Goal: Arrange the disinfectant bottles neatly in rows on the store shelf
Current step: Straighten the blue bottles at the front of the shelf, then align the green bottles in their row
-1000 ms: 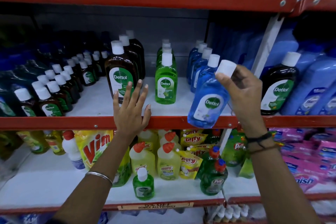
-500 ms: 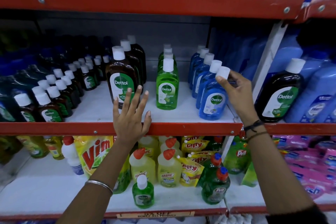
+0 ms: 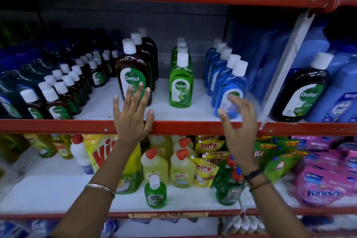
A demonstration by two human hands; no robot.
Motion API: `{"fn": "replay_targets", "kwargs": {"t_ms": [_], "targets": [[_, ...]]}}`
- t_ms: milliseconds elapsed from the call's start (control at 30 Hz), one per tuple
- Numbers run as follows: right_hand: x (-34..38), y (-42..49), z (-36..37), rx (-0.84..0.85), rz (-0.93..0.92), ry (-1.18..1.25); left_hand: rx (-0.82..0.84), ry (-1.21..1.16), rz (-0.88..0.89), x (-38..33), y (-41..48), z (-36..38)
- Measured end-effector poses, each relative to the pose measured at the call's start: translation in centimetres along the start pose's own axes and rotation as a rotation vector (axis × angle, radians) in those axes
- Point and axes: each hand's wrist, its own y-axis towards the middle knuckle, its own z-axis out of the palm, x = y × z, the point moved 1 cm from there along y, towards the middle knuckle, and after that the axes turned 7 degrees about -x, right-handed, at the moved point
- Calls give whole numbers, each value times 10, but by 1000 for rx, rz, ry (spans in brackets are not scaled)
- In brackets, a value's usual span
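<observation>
On the white shelf (image 3: 199, 106) stand three rows of Dettol bottles with white caps: brown bottles (image 3: 133, 69), green bottles (image 3: 181, 83) and blue bottles (image 3: 222, 67). The front blue bottle (image 3: 234, 83) stands upright at the head of its row, near the shelf's red front edge. My right hand (image 3: 239, 120) hovers just in front of it with fingers spread, holding nothing. My left hand (image 3: 133, 116) rests flat on the red edge, fingers apart, fingertips over the front brown bottle's label. A small green Dettol bottle (image 3: 155, 192) stands alone on the shelf below.
Rows of small brown bottles (image 3: 63, 89) fill the shelf's left side. A white upright post (image 3: 286, 67) divides off large blue bottles and a brown Dettol bottle (image 3: 303, 89) at right. Harpic bottles (image 3: 181, 170), Vim, Pril and Vanish packs crowd the lower shelf.
My right hand set the blue bottle down at the front of the blue row, let go of its cap and dropped lower, open. My left hand stayed on the shelf edge.
</observation>
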Motion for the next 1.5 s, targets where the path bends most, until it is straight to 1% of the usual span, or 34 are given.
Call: {"fn": "replay_targets", "kwargs": {"t_ms": [167, 333, 367, 433, 667, 800, 900, 1067, 1267, 1367, 1500], "targets": [[-23, -101, 36, 298, 164, 62, -12, 36, 35, 9, -3, 1], [-54, -178, 79, 788, 317, -33, -31, 18, 22, 8, -2, 0], [-58, -188, 85, 859, 343, -51, -30, 13, 22, 8, -2, 0], [-64, -198, 95, 915, 363, -49, -29, 6, 21, 7, -1, 0], [-69, -192, 95, 822, 395, 26, -30, 5, 15, 6, -1, 0], [-48, -159, 81, 743, 327, 79, -27, 1, 12, 6, -1, -1], [-14, -115, 67, 657, 241, 111, -18, 3, 12, 6, 0, -2], [43, -39, 44, 492, 91, 255, -6, 0, 14, 6, 1, -3], [77, 41, 38, 219, -9, 378, -1, -21, 10, 7, 0, -4], [78, 66, 49, 117, -29, 343, -4, -20, 10, 8, -1, -3], [61, 82, 71, 77, 0, 232, -2, -7, 8, 7, -2, -2]]}}
